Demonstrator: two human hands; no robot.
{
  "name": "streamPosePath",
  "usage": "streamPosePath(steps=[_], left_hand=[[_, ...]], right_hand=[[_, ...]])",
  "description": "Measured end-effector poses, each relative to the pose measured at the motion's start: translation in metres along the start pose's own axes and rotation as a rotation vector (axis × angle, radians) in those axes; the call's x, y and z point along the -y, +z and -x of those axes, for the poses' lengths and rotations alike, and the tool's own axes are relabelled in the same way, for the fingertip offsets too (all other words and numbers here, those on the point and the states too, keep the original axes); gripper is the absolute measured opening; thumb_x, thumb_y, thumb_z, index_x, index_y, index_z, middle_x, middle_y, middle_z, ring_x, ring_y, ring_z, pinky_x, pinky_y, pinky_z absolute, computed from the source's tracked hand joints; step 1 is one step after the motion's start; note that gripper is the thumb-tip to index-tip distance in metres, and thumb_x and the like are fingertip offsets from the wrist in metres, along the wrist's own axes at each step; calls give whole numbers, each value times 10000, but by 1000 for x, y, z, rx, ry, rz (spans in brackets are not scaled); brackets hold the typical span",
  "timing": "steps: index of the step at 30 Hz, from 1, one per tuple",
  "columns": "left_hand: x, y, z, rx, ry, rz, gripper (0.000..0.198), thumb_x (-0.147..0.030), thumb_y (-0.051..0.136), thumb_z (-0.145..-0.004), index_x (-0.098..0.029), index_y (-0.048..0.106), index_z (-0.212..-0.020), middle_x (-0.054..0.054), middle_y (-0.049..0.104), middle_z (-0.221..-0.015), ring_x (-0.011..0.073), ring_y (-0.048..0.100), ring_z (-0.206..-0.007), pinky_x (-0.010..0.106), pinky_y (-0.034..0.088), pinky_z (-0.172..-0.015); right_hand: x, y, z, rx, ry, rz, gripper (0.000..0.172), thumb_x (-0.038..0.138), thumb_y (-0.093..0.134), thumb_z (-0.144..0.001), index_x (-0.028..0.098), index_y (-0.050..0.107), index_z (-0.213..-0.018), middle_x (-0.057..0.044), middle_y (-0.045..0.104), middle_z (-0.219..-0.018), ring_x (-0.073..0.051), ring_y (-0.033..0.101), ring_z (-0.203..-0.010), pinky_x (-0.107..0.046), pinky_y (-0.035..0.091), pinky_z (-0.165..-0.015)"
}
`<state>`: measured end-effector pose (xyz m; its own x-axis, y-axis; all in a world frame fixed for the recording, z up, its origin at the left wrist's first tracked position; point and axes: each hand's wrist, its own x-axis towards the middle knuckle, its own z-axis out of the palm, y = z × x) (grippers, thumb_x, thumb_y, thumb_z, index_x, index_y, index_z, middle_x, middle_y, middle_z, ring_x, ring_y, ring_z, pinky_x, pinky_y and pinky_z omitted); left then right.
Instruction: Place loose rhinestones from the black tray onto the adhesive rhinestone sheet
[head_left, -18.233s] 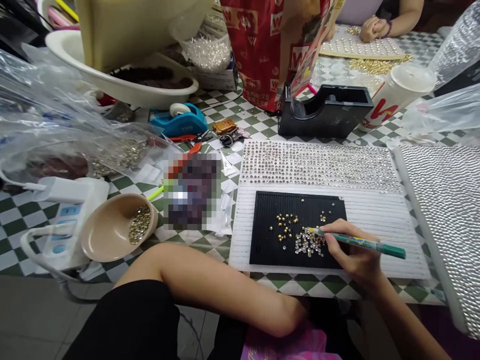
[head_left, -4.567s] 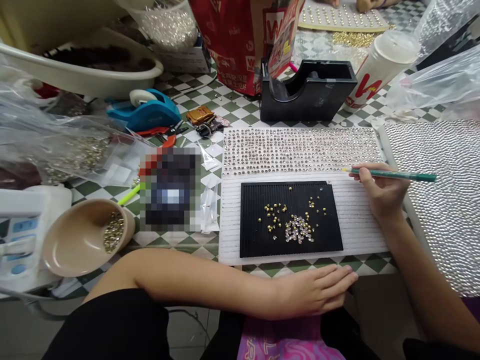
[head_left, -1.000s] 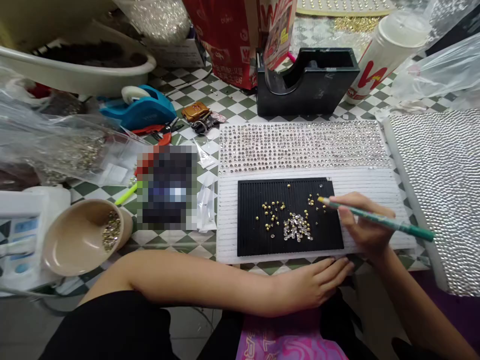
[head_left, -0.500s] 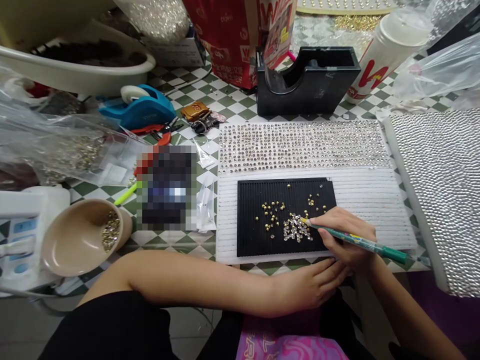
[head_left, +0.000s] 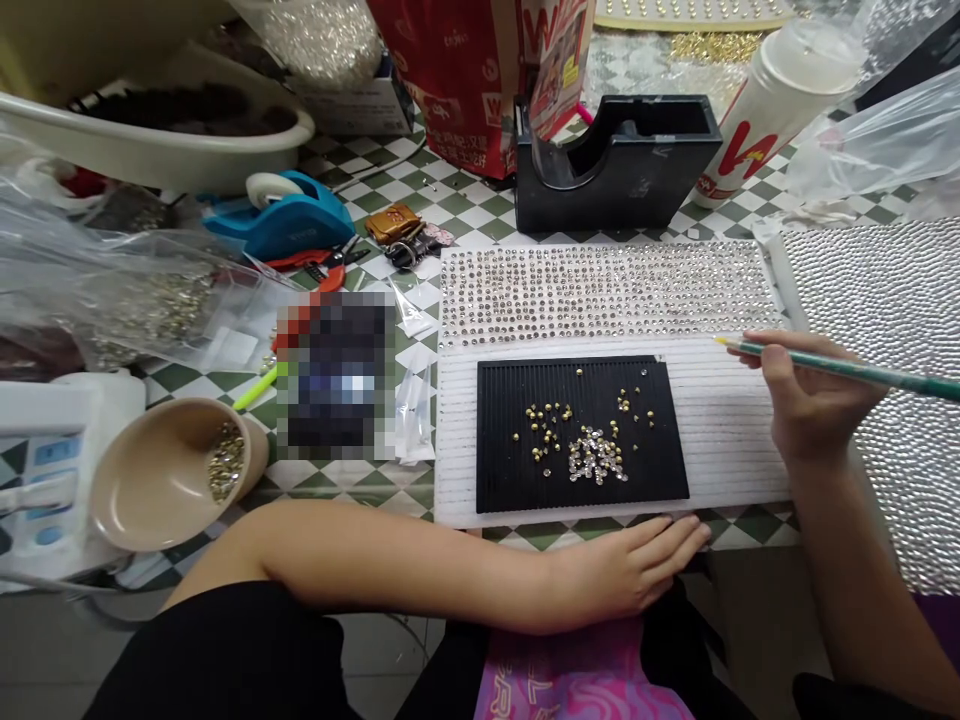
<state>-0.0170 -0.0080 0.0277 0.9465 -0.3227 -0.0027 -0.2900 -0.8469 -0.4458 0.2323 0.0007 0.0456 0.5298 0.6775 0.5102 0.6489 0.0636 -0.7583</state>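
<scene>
The right hand (head_left: 806, 410) grips a slim green pen (head_left: 840, 368), its tip at the lowest rhinestone row (head_left: 600, 333) on the white grooved board (head_left: 735, 440), apparently seating a stone, which calls for a steady tip. The left hand (head_left: 637, 570) lies flat and released at the counter (head_left: 480, 215) edge.

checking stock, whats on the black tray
Loose gold studs and a clump of clear gems lie on the black tray. It hides part of the white board beneath; the pen in the right hand is off it.

Left hand (head_left: 630, 575) lies flat, right hand (head_left: 806, 400) fingers pinched
</scene>
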Motion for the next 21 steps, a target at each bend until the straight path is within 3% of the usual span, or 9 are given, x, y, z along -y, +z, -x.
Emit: streamPosePath(steps=[7,13,16,21], left_hand=[[7,-5,0,75,109,12,584,-192,180,-935,-39,242,-1495,206,223,-1620,223,288,-1487,358,301,-1237],[3,1,1,-74,-29,118,546,-199,234,-943,-89,363,-1462,149,332,-1591,185,359,-1456,325,322,-1221],[1,3,1,-88,-54,127,545,-205,204,-954,-78,366,-1459,122,344,-1590,173,366,-1451,301,327,-1213],[-2,6,-2,-132,-98,182,518,-222,247,-959,-107,426,-1432,82,394,-1570,164,398,-1431,282,347,-1202]], right_hand=[[-17,0,-12,91,21,26,143,167,668,-846,147,756,-956,-72,755,-887,-179,724,-734,-360,628,-694],[-20,-1,-11,134,43,41,158,192,655,-864,166,750,-988,-66,756,-918,-171,719,-753,-360,619,-710],[-22,-1,-13,149,41,47,155,182,655,-865,185,756,-982,-63,759,-916,-173,724,-765,-346,616,-713],[-16,-1,-8,-5,0,11,169,133,651,-855,187,770,-962,-69,756,-862,-178,723,-721,-325,604,-666]])
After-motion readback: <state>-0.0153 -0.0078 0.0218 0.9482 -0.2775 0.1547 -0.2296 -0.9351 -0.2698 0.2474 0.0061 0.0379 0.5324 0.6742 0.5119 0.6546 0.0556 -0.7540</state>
